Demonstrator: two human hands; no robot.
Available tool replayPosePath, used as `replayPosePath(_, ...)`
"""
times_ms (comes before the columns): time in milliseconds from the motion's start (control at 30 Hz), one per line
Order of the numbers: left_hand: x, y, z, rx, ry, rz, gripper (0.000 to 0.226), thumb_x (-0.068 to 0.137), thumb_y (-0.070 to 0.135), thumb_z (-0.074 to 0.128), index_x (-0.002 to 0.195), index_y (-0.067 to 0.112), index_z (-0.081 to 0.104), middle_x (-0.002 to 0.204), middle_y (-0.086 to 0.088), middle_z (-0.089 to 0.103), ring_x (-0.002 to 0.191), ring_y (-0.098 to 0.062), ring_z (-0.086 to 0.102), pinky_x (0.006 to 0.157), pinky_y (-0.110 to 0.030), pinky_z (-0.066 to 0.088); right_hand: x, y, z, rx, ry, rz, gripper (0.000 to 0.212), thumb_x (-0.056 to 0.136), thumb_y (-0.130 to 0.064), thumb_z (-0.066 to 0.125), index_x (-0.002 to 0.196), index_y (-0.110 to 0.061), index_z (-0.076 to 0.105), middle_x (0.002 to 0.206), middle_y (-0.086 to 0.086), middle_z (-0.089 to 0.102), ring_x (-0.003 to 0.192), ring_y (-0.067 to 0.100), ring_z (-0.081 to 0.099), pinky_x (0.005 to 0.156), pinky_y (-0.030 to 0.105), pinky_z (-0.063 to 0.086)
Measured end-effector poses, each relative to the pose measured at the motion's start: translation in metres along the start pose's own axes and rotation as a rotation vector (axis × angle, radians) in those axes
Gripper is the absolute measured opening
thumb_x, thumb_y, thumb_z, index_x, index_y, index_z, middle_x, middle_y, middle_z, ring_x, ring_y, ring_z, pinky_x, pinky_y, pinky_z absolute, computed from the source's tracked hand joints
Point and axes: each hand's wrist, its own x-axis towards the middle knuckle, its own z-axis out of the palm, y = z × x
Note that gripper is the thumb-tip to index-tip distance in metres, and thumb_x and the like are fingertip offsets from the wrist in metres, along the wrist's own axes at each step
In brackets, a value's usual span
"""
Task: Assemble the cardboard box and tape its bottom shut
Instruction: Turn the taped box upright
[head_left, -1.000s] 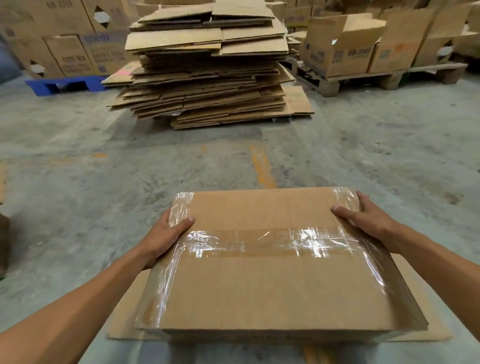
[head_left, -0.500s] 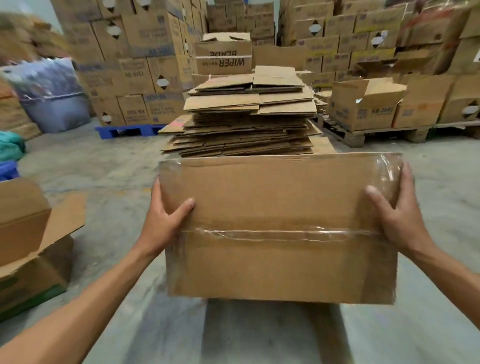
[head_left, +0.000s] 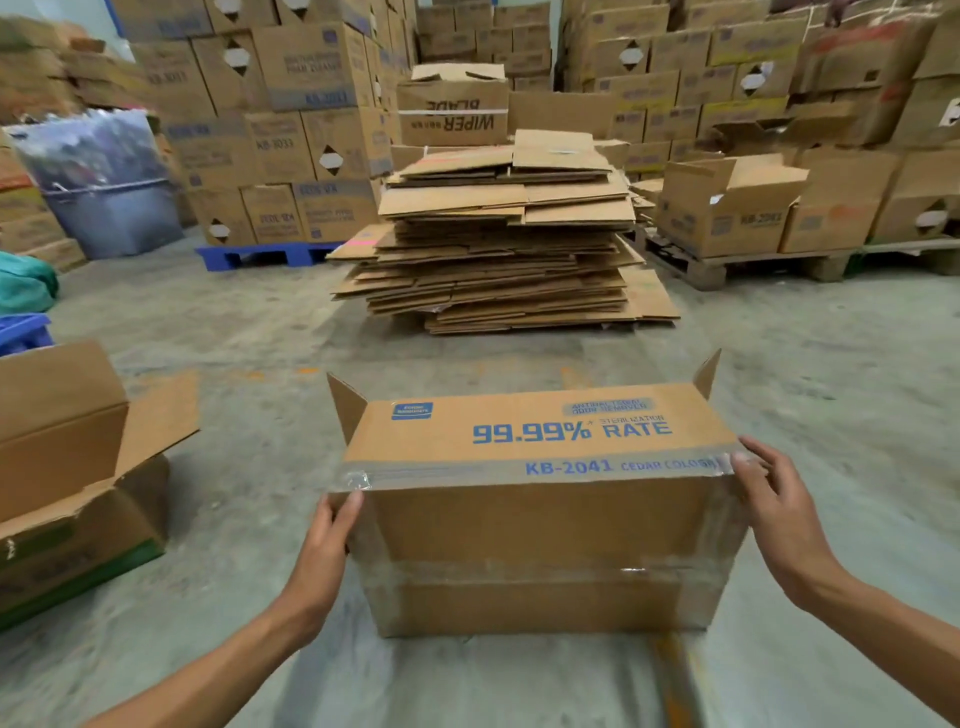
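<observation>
Both hands (head_left: 322, 540) (head_left: 779, 514) grip the taped box (head_left: 540, 525) above grey concrete floor (head_left: 831, 364), flattened cartons (head_left: 509, 234) stacked beyond.

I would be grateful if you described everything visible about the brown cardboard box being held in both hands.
The brown corrugated cardboard box is tipped so its taped bottom faces the camera, a strip of clear tape running along the centre seam and wrapping over the side edges. The face above it carries blue print: "99.99% RATE" and "KB-2041". Two flaps stick up at the far corners. The left hand grips its left edge, the right hand its right edge. Whether it touches the grey concrete floor is unclear.
</observation>
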Motion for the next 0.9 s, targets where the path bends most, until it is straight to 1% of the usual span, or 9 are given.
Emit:
replayPosePath(100, 0.017, 0.017, 0.001, -0.001, 0.052, -0.02, 0.023, 0.102, 0.034, 0.044, 0.106, 0.024, 0.064, 0.107, 0.002, 0.07, 0.097, -0.016, 0.063, 0.081, -0.032, 0.048, 0.014, -0.012, 0.0, -0.038, -0.016, 0.076, 0.034, 0.1, -0.035, 0.051, 0.131, -0.019, 0.053, 0.123, 0.008, 0.061, 0.108, 0.027, 0.061, 0.082, 0.038, 0.05)
replayPosePath(233, 0.051, 0.037, -0.003, -0.017, 0.028, -0.13, 0.025, 0.1, 0.033, 0.048, 0.101, 0.019, 0.069, 0.096, -0.003, 0.073, 0.083, -0.019, 0.065, 0.069, -0.032, 0.047, 0.044, -0.034, 0.001, -0.052, -0.091, 0.327, 0.034, 0.1, -0.039, 0.048, 0.123, -0.018, 0.061, 0.103, 0.005, 0.069, 0.079, 0.022, 0.064, 0.064, 0.031, 0.045)
replayPosePath(300, 0.068, 0.043, -0.005, -0.007, -0.005, -0.197, 0.024, 0.099, 0.032, 0.051, 0.105, 0.017, 0.069, 0.092, -0.001, 0.075, 0.08, -0.02, 0.067, 0.066, -0.032, 0.05, 0.057, -0.04, 0.001, -0.041, -0.141, 0.378, 0.037, 0.1, -0.041, 0.047, 0.124, -0.018, 0.062, 0.101, 0.004, 0.071, 0.079, 0.025, 0.067, 0.061, 0.033, 0.048)
replayPosePath(367, 0.082, 0.049, -0.004, -0.002, -0.056, -0.276, 0.025, 0.099, 0.031, 0.051, 0.104, 0.014, 0.068, 0.085, -0.002, 0.076, 0.071, -0.02, 0.071, 0.06, -0.031, 0.055, 0.066, -0.044, 0.002, -0.015, -0.175, 0.414, 0.039, 0.1, -0.043, 0.045, 0.126, -0.019, 0.061, 0.1, 0.005, 0.074, 0.082, 0.028, 0.07, 0.066, 0.037, 0.053)
replayPosePath(467, 0.092, 0.057, -0.001, -0.003, -0.091, -0.404, 0.032, 0.1, 0.034, 0.049, 0.096, 0.008, 0.068, 0.072, -0.01, 0.075, 0.054, -0.021, 0.071, 0.047, -0.029, 0.057, 0.073, -0.043, 0.003, 0.012, -0.211, 0.488, 0.048, 0.099, -0.049, 0.045, 0.131, -0.016, 0.06, 0.09, 0.011, 0.078, 0.07, 0.028, 0.073, 0.059, 0.036, 0.058)
replayPosePath(600, 0.099, 0.059, 0.003, 0.02, -0.142, -0.453, 0.038, 0.099, 0.041, 0.05, 0.105, 0.008, 0.069, 0.077, -0.013, 0.075, 0.058, -0.024, 0.072, 0.051, -0.033, 0.06, 0.075, -0.037, 0.007, 0.043, -0.259, 0.56, 0.052, 0.098, -0.05, 0.048, 0.128, -0.01, 0.061, 0.071, 0.011, 0.077, 0.052, 0.025, 0.071, 0.048, 0.032, 0.057)
replayPosePath(700, 0.1, 0.055, 0.003, 0.03, -0.171, -0.451, 0.04, 0.097, 0.044, 0.052, 0.108, 0.01, 0.069, 0.083, -0.014, 0.076, 0.062, -0.025, 0.073, 0.057, -0.036, 0.061, 0.075, -0.035, 0.01, 0.132, -0.291, 0.549, 0.046, 0.099, -0.045, 0.049, 0.143, -0.03, 0.048, 0.074, 0.01, 0.077, 0.053, 0.023, 0.071, 0.048, 0.034, 0.059)
replayPosePath(767, 0.095, 0.054, 0.003, 0.007, -0.195, -0.438, 0.038, 0.097, 0.042, 0.051, 0.111, 0.012, 0.068, 0.084, -0.013, 0.076, 0.063, -0.024, 0.073, 0.055, -0.035, 0.061, 0.072, -0.037, 0.009, 0.173, -0.325, 0.527, 0.04, 0.101, -0.043, 0.048, 0.141, -0.044, 0.045, 0.082, 0.007, 0.079, 0.057, 0.023, 0.073, 0.048, 0.034, 0.06)
replayPosePath(900, 0.085, 0.051, -0.002, -0.013, -0.2, -0.343, 0.028, 0.1, 0.037, 0.049, 0.117, 0.019, 0.064, 0.084, -0.006, 0.077, 0.064, -0.02, 0.073, 0.051, -0.029, 0.058, 0.061, -0.039, 0.006, 0.18, -0.398, 0.434, 0.036, 0.104, -0.036, 0.044, 0.137, -0.048, 0.048, 0.106, 0.007, 0.077, 0.072, 0.025, 0.075, 0.056, 0.035, 0.061)
